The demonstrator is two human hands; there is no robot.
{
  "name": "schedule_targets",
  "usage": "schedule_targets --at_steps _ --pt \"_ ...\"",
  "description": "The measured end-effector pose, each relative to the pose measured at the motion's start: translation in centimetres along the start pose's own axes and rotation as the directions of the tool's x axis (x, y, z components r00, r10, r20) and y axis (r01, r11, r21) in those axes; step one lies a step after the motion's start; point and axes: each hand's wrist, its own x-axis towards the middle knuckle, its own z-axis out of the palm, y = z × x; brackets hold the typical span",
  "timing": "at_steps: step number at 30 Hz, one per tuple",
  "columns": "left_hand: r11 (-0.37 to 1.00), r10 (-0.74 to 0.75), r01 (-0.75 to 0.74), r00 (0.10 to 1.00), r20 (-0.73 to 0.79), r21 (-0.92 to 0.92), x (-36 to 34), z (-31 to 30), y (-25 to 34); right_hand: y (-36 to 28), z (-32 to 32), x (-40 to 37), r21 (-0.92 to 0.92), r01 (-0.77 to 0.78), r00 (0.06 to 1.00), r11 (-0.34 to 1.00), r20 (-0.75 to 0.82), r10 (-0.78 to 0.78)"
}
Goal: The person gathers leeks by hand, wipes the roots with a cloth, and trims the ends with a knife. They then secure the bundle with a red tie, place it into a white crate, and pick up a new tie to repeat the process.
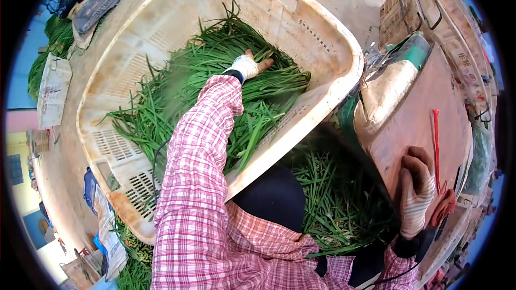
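My left hand (246, 66), in a white glove with bare fingertips, reaches into a big cream plastic basket (328, 24). Its fingers close around part of a pile of garlic chives (199, 70), long flat green leaves heaped in the basket; the leaves hide some of the grip. At the right, my right hand (416, 193) wears a similar glove with stained fingertips. It rests by the edge of a reddish-brown board (398, 123), fingers loosely bent, thumb apart, nothing held. Beside it a thin red tie (436, 150) lies on the board.
Loose green leaves (338, 198) fill the space below the basket, next to my dark-clad knee (274, 196). A cream sack (384, 94) leans over the board's far end. Another white basket (54, 91) stands at the left, by more greens (58, 37).
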Motion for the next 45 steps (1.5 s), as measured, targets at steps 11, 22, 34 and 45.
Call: schedule_targets --at_steps 11,22,34,45 --pt "0.899 0.113 -0.137 0.990 0.082 0.417 -7.2 4.1 7.5 0.4 0.7 -0.4 -0.011 0.018 0.999 1.000 -0.043 -0.019" --pt "0.980 0.198 -0.198 0.980 -0.008 0.015 -5.8 -2.1 2.4 1.0 1.3 -0.8 0.057 -0.002 0.995 0.998 -0.104 0.008" --pt "0.754 0.408 -0.383 0.910 -0.077 -0.534 -14.5 -10.2 4.7 1.1 1.2 -0.5 0.010 0.084 0.994 0.996 -0.076 -0.083" --pt "0.591 0.762 -0.801 0.520 -0.386 0.089 -30.0 -7.8 16.3 -9.2 4.0 2.2 0.654 0.066 0.998 0.754 -0.054 -0.041"
